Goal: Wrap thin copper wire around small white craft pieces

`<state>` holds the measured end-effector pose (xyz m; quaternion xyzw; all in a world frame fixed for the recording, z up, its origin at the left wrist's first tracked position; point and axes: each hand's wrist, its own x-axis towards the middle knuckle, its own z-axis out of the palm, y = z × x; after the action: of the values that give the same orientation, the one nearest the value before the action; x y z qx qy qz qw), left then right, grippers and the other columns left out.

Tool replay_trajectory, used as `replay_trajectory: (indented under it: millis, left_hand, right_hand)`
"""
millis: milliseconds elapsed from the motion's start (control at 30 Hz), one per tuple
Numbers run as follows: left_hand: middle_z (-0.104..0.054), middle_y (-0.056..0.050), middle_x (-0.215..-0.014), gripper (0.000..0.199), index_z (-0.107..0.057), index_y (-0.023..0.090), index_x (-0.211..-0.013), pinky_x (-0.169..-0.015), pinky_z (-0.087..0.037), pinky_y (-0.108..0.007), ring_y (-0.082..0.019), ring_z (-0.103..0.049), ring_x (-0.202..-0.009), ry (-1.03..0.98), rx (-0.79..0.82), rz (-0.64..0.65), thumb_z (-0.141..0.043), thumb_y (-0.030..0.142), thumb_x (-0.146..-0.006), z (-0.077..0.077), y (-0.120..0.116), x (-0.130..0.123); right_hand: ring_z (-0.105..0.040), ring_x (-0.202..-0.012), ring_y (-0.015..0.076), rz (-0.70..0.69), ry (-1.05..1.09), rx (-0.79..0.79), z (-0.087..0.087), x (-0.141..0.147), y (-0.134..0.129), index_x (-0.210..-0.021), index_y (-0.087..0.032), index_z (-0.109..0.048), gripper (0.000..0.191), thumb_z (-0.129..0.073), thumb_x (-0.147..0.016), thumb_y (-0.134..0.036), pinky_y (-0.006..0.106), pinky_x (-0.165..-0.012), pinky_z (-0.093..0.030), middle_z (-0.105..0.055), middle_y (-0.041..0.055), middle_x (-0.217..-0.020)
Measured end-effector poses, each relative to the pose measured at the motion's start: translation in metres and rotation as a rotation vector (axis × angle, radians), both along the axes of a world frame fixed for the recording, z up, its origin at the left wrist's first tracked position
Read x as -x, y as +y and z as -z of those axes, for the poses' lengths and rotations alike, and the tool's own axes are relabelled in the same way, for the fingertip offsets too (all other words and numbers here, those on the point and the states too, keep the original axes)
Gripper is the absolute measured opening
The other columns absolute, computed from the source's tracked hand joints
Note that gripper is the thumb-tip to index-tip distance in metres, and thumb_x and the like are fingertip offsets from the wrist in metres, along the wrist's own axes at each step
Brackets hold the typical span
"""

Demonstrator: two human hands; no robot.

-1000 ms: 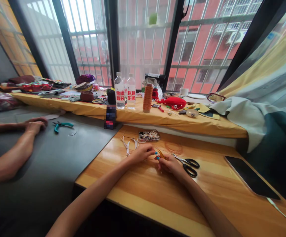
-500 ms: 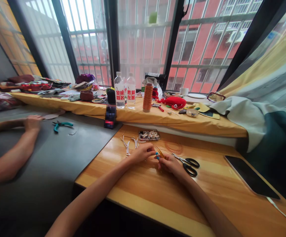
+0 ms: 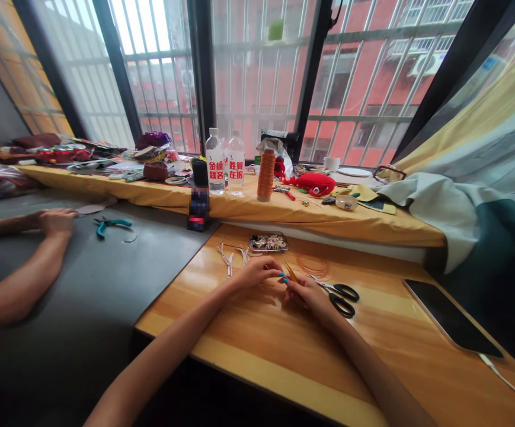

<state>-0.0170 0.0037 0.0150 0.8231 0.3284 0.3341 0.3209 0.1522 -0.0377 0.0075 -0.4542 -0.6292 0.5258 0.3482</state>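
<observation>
Above the wooden table, my left hand (image 3: pixel 259 271) has its thumb and fingers pinched together, and whatever they grip is too small to make out. Facing it, my right hand (image 3: pixel 307 292) is closed around gold-coloured tweezers (image 3: pixel 290 271), whose points stick up past the fingers. The blue-nailed fingertips of both hands almost meet. Black-handled scissors (image 3: pixel 341 295) lie just right of my right hand. A loose coil of thin orange cord (image 3: pixel 314 265) rests behind it. White branching pieces (image 3: pixel 229 261) lie beyond my left hand, next to a clear box of small parts (image 3: pixel 269 242).
A tablet (image 3: pixel 453 317) with a white cable lies at the right. On the ledge stand two bottles (image 3: pixel 236 166), an orange thread spool (image 3: pixel 266 178) and a red crocheted piece (image 3: pixel 314 184). At left, another person's hand (image 3: pixel 57 222) rests near teal pliers (image 3: pixel 111 225) on a grey table.
My hands have shifted only slightly at the fingertips, and the tweezers have moved a little to the right and up. The scissors, cord and box stay in place.
</observation>
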Motion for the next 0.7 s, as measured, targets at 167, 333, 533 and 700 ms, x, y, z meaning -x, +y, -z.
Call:
replay_trajectory:
  millis: [167, 333, 533, 700]
  left_hand:
    - [-0.060, -0.003, -0.075, 0.015, -0.059, 0.012, -0.077, -0.063, -0.037, -0.019, -0.010, -0.050, -0.068, 0.003, -0.070, 0.012, -0.051, 0.024, -0.074, -0.0027, -0.0009, 0.0023]
    - [-0.057, -0.002, -0.075, 0.014, -0.057, 0.012, -0.077, -0.063, -0.037, -0.019, -0.009, -0.048, -0.068, 0.016, -0.142, -0.009, -0.050, 0.025, -0.075, 0.0033, -0.0029, 0.0000]
    - [-0.054, -0.002, -0.075, 0.012, -0.054, 0.013, -0.076, -0.064, -0.038, -0.019, -0.010, -0.048, -0.069, 0.029, -0.206, -0.041, -0.048, 0.023, -0.076, 0.0061, -0.0041, -0.0006]
    - [-0.053, -0.001, -0.073, 0.013, -0.053, 0.013, -0.075, -0.061, -0.038, -0.019, -0.009, -0.047, -0.066, 0.016, -0.241, -0.041, -0.049, 0.024, -0.076, 0.0061, -0.0050, -0.0024]
  right_hand:
    - [-0.027, -0.029, 0.0011, -0.011, -0.014, -0.015, -0.0003, 0.0001, -0.0009, -0.068, -0.012, -0.056, 0.034, -0.048, -0.068, -0.045, 0.017, -0.030, -0.014, -0.053, -0.0018, -0.049]
    - [-0.029, -0.030, 0.0015, -0.060, -0.035, -0.021, 0.0041, -0.0003, 0.0009, -0.064, -0.013, -0.055, 0.035, -0.049, -0.068, -0.047, 0.016, -0.029, -0.017, -0.055, -0.0008, -0.051]
    - [-0.029, -0.029, 0.0015, -0.073, -0.023, 0.006, 0.0011, -0.0001, -0.0015, -0.071, -0.012, -0.057, 0.037, -0.049, -0.069, -0.047, 0.017, -0.029, -0.016, -0.057, -0.0005, -0.052]
    - [-0.027, -0.027, 0.0007, -0.013, 0.043, 0.007, -0.0024, 0.0011, -0.0032, -0.077, -0.012, -0.054, 0.037, -0.044, -0.072, -0.048, 0.018, -0.029, -0.013, -0.058, 0.0003, -0.055]
